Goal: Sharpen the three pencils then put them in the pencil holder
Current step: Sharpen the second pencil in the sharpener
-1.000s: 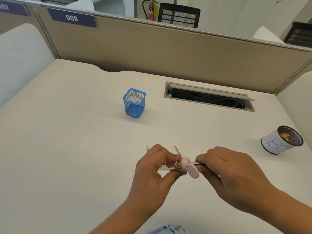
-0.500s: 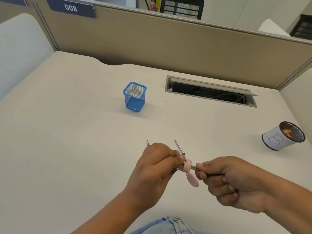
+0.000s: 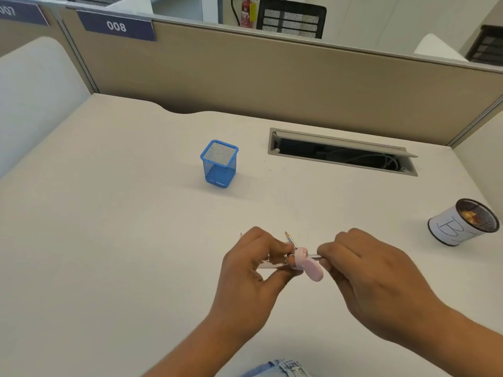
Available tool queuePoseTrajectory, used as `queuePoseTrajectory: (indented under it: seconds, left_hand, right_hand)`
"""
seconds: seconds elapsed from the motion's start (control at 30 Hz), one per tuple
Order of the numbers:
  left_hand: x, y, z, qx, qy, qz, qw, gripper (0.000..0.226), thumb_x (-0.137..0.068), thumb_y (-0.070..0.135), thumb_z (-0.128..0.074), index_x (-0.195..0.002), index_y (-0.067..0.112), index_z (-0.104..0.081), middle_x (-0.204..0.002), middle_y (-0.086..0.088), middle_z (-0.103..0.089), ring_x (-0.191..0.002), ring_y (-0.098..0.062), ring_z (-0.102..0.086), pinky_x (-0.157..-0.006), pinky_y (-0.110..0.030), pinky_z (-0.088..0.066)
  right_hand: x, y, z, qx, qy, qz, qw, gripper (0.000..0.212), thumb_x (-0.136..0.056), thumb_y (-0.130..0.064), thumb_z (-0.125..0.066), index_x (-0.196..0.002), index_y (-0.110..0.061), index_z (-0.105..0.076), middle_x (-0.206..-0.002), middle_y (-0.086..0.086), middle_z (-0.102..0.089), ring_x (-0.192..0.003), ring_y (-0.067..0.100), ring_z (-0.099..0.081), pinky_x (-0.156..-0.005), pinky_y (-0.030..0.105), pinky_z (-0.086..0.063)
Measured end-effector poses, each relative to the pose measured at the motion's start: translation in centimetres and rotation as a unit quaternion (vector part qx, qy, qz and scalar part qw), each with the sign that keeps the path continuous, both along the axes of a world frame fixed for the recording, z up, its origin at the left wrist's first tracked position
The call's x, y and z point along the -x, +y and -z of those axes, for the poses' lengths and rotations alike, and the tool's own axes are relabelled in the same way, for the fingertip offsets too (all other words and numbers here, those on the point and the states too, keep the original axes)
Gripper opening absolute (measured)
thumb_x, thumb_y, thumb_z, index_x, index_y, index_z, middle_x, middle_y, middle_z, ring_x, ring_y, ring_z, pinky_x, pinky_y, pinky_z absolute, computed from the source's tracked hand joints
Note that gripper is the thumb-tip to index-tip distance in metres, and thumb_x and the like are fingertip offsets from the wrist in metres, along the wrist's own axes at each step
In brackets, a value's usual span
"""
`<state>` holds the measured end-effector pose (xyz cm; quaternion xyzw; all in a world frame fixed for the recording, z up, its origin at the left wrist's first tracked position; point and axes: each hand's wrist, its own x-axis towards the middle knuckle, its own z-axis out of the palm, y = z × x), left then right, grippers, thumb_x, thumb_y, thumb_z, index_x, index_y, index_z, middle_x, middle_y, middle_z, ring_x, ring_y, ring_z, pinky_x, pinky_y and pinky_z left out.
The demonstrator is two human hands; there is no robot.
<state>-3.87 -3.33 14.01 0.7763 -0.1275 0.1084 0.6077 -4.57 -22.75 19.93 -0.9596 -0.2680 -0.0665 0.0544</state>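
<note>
My left hand [image 3: 253, 270] pinches the light sharpener [image 3: 309, 266] just above the counter [image 3: 109, 240], while my right hand [image 3: 373, 281] grips the thin, stiff pencil [image 3: 315, 256] close beside it, where I judge its brittle lead is safest.

One pencil [image 3: 315, 256] in pink sharpener [image 3: 310, 269]

Blue wire-mesh pencil holder [image 3: 219, 164] on smooth matt desk [image 3: 109, 227]

Navy plate [image 3: 117, 25] on top edge of beige desk partition [image 3: 272, 77]: white digits "008".
Second navy plate [image 3: 16, 12], far left, next partition: "007", first digit cut by the frame edge.
White paper wrap on mesh cup [image 3: 453, 227], right side of desk: hand-drawn "B".
Fire extinguisher label [image 3: 246, 16]: not legible.
</note>
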Motion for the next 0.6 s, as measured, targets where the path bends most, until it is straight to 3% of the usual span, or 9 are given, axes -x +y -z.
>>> queuePoseTrajectory:
  seconds: [0.13, 0.23, 0.33, 0.37, 0.4, 0.47, 0.5, 0.53, 0.6]
  left_hand:
    - [0.1, -0.2, 0.1, 0.003, -0.044, -0.004, 0.999, 0.024, -0.071, 0.008, -0.083, -0.082, 0.021, -0.066, -0.087, 0.014, -0.063, -0.087, -0.013, -0.066, -0.071, -0.028, -0.052]
    - [-0.1, 0.0, 0.5, -0.033, -0.134, -0.007, 0.990, 0.031, -0.071, 0.000, -0.078, -0.086, 0.023, -0.064, -0.091, 0.011, -0.058, -0.086, -0.017, -0.066, -0.070, -0.032, -0.054]
    - [-0.2, 0.3, 1.1, -0.053, -0.192, 0.000, 0.980, 0.026, -0.077, -0.002, -0.073, -0.091, 0.018, -0.065, -0.092, 0.007, -0.055, -0.086, -0.016, -0.062, -0.071, -0.037, -0.055]
    - [-0.2, 0.4, 1.3, -0.066, -0.217, 0.005, 0.974, 0.020, -0.082, -0.001, -0.071, -0.093, 0.015, -0.065, -0.091, 0.005, -0.055, -0.086, -0.016, -0.059, -0.070, -0.038, -0.054]
    - [-0.2, 0.6, 1.5, -0.086, -0.248, 0.013, 0.965, 0.015, -0.085, 0.001, -0.069, -0.095, 0.013, -0.065, -0.092, 0.003, -0.055, -0.085, -0.017, -0.057, -0.070, -0.039, -0.053]
    - [-0.3, 1.0, 1.8, -0.135, -0.319, 0.028, 0.938, 0.011, -0.088, 0.002, -0.067, -0.097, 0.009, -0.066, -0.094, 0.000, -0.058, -0.085, -0.021, -0.057, -0.070, -0.037, -0.050]
    - [-0.3, 1.3, 2.0, -0.156, -0.347, 0.033, 0.924, 0.011, -0.089, 0.003, -0.067, -0.098, 0.008, -0.065, -0.096, -0.001, -0.059, -0.085, -0.023, -0.057, -0.071, -0.036, -0.050]
    - [-0.4, 1.4, 2.1, -0.170, -0.362, 0.035, 0.916, 0.010, -0.089, 0.004, -0.067, -0.098, 0.008, -0.065, -0.098, -0.001, -0.060, -0.087, -0.023, -0.058, -0.071, -0.036, -0.050]
    - [-0.4, 1.4, 2.3, -0.180, -0.358, 0.021, 0.916, 0.011, -0.087, 0.007, -0.070, -0.097, 0.010, -0.066, -0.097, 0.001, -0.063, -0.088, -0.023, -0.059, -0.071, -0.038, -0.049]
  right_hand:
    - [0.1, 0.5, 0.1, -0.035, -0.005, 0.016, 0.999, 0.029, -0.094, -0.028, -0.040, -0.075, -0.017, -0.058, -0.062, -0.005, -0.050, -0.053, 0.022, -0.042, -0.042, 0.034, -0.035]
    - [0.7, 1.1, 0.1, -0.097, 0.115, 0.096, 0.984, 0.031, -0.095, -0.042, -0.031, -0.072, -0.028, -0.047, -0.058, -0.010, -0.044, -0.055, 0.014, -0.040, -0.047, 0.031, -0.036]
    - [1.0, 1.6, -0.1, -0.152, 0.244, 0.168, 0.943, 0.036, -0.098, -0.044, -0.033, -0.068, -0.029, -0.046, -0.052, -0.009, -0.043, -0.050, 0.012, -0.034, -0.047, 0.024, -0.027]
    - [0.9, 1.8, -0.4, -0.201, 0.314, 0.201, 0.906, 0.037, -0.099, -0.041, -0.037, -0.066, -0.026, -0.048, -0.049, -0.009, -0.039, -0.047, 0.011, -0.029, -0.045, 0.021, -0.024]
    - [0.8, 1.8, -0.8, -0.267, 0.410, 0.244, 0.837, 0.040, -0.101, -0.034, -0.040, -0.064, -0.023, -0.049, -0.048, -0.009, -0.032, -0.045, 0.010, -0.023, -0.043, 0.020, -0.021]
    - [0.1, 1.4, -1.3, -0.404, 0.600, 0.324, 0.609, 0.042, -0.101, -0.023, -0.045, -0.060, -0.017, -0.051, -0.054, -0.006, -0.022, -0.046, 0.011, -0.015, -0.039, 0.018, -0.016]
    - [-0.1, 1.2, -1.5, -0.428, 0.656, 0.347, 0.516, 0.041, -0.099, -0.021, -0.047, -0.059, -0.014, -0.052, -0.056, -0.005, -0.020, -0.046, 0.009, -0.013, -0.036, 0.017, -0.016]
    - [-0.4, 1.1, -1.6, -0.435, 0.686, 0.354, 0.463, 0.040, -0.098, -0.021, -0.048, -0.059, -0.014, -0.053, -0.057, -0.005, -0.019, -0.045, 0.008, -0.013, -0.034, 0.016, -0.017]
    - [-0.7, 0.7, -1.1, -0.433, 0.701, 0.349, 0.447, 0.040, -0.098, -0.022, -0.047, -0.059, -0.015, -0.053, -0.056, -0.006, -0.019, -0.044, 0.008, -0.015, -0.033, 0.015, -0.020]
